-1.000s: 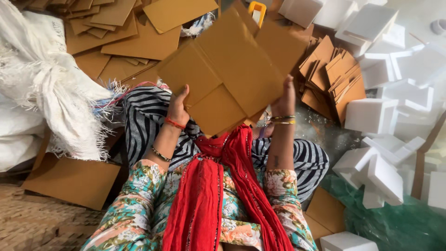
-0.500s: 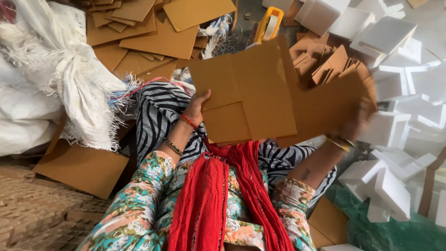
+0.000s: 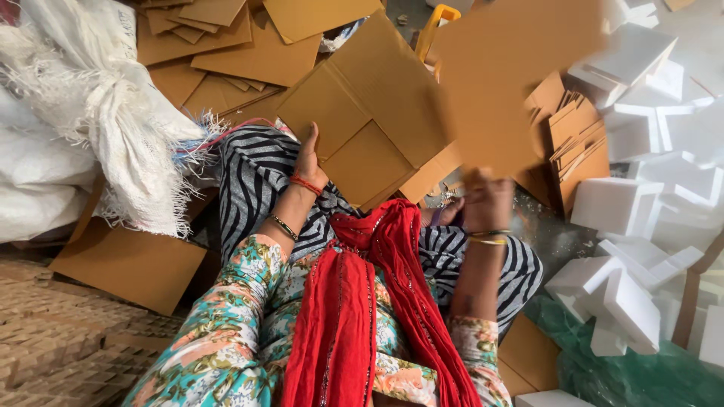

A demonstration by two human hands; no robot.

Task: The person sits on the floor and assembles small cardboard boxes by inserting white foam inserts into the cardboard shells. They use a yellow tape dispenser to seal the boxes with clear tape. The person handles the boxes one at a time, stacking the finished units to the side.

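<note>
I sit on the floor with a red scarf (image 3: pixel 354 301) hanging down my front. My left hand (image 3: pixel 309 162) grips the lower left edge of a flat brown cardboard box blank (image 3: pixel 369 113) with creased flaps, held tilted above my striped lap. My right hand (image 3: pixel 486 200) holds up a second brown cardboard sheet (image 3: pixel 501 83), which is blurred with motion and stands to the right of the first. Bangles ring both wrists.
Loose cardboard sheets (image 3: pixel 241 53) lie piled ahead and another piece (image 3: pixel 132 264) lies at my left. A white woven sack (image 3: pixel 113 128) bulges at the left. White foam blocks (image 3: pixel 641 188) heap at the right beside folded cardboard stacks (image 3: pixel 577 143). A yellow tool handle (image 3: pixel 434 22) pokes out behind.
My right hand has pulled a cardboard sheet away from the blank to the right and swung it upward. My left hand keeps its grip on the blank.
</note>
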